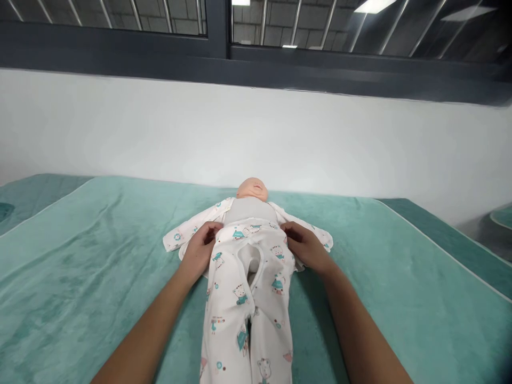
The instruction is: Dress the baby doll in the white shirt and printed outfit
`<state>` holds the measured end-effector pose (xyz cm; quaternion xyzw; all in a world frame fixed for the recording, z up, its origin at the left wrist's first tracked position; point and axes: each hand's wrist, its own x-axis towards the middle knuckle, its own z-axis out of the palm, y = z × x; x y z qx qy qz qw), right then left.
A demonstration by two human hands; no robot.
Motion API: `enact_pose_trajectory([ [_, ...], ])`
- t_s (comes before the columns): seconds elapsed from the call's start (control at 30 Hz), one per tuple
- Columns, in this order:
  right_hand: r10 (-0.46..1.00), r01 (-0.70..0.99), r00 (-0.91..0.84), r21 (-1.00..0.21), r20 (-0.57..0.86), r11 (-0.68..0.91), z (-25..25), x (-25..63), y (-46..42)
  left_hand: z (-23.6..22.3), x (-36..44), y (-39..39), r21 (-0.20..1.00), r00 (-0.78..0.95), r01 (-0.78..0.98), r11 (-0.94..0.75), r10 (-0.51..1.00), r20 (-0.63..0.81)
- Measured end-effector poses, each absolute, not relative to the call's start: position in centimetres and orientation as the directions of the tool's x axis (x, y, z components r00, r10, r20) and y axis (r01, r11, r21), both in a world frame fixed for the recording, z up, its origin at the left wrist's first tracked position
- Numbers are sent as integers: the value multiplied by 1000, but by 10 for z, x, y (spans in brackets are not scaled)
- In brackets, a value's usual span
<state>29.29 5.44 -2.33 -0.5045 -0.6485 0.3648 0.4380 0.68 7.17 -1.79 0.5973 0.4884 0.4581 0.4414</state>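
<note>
A baby doll [252, 189] lies on its back, its head toward the wall. White baby pants [236, 277] with a teal and pink animal print cover its legs and lower belly, with an opening at the crotch. Its grey torso [250, 209] shows above the waistband. A matching white baby jacket [192, 226] lies spread open, sleeves out to both sides. My left hand [200, 249] is closed on the pants at the left of the waist, and my right hand [306, 245] likewise at the right. The fingertips of both are partly hidden by the cloth.
A teal plush cover [100, 266] with some wrinkles lies under the doll. Behind it rises a white wall [248, 133], topped by a dark window frame [160, 53] with metal bars beyond the glass. Part of another teal surface [503, 216] shows at the right edge.
</note>
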Motion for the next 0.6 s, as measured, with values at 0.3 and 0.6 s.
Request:
enact_pose_trajectory([
  [0.3,924,536,72,-796,376,282,-27,273,58,-27,9,85,904,117,225,-363,931,345],
  [0.6,912,458,348,-888,220,39,-34,257,78,-20,21,105,855,-51,471,-219,960,274],
])
